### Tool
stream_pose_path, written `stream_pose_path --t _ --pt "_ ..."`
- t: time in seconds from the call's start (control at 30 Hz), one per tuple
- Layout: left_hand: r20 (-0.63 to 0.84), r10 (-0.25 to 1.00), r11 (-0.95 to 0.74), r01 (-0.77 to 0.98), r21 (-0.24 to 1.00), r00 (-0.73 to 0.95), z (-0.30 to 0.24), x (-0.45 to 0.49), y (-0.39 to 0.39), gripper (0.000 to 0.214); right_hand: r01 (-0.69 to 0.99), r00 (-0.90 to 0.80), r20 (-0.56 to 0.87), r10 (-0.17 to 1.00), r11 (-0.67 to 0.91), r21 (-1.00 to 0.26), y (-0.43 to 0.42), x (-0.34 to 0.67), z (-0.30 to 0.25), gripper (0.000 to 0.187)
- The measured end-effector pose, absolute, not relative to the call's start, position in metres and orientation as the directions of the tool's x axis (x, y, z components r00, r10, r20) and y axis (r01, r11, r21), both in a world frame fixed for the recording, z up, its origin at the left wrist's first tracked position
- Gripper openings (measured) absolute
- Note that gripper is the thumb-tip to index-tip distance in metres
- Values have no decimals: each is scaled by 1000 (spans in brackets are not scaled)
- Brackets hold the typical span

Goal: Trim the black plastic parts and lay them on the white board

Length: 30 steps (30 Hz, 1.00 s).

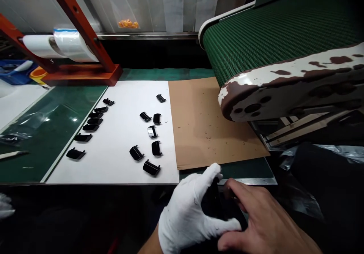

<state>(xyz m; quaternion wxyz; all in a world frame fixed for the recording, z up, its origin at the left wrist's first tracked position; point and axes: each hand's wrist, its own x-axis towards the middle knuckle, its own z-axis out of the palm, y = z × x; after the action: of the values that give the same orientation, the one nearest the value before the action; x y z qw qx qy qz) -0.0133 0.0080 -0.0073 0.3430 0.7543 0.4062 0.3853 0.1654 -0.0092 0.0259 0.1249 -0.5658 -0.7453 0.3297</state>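
In a white glove, my left hand (187, 212) grips a dark, glossy plastic part (215, 199) between thumb and fingers, just in front of the table's edge. My bare right hand (263, 216) is curled around the part's right side, thumb and index finger closing on it. Most of the part is hidden by the hands and the dark background. On the white sheet (119, 132) lie small black plastic pieces with short prongs: several in a slanted row at the left, such as this piece (76, 154), and a looser group at the right, including another piece (151, 168).
Brown cardboard (196, 132) with small dark shavings lies right of the sheet. A green conveyor belt (273, 37) overhangs it. An orange stand (82, 73) holds plastic film rolls (41, 46) at the back left. A blue bin (17, 73) stands at far left.
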Motion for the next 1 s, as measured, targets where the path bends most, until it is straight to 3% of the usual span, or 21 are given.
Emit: stream_pose_path --t 0.2,0.47,0.8,1.0 --pt "292 870 -441 360 822 398 -6 -18 10 103 805 -389 -157 908 252 -538 0 161 22 67" --pt "297 847 -460 329 825 441 0 -23 15 99 793 -413 -212 886 236 -562 4 156 21 86" --pt "283 851 -456 357 815 442 0 -22 19 94 786 -428 129 895 439 -435 4 149 7 88" --pt "274 881 -432 418 799 386 -1 -21 17 88 782 -463 198 864 503 -368 8 147 5 88"
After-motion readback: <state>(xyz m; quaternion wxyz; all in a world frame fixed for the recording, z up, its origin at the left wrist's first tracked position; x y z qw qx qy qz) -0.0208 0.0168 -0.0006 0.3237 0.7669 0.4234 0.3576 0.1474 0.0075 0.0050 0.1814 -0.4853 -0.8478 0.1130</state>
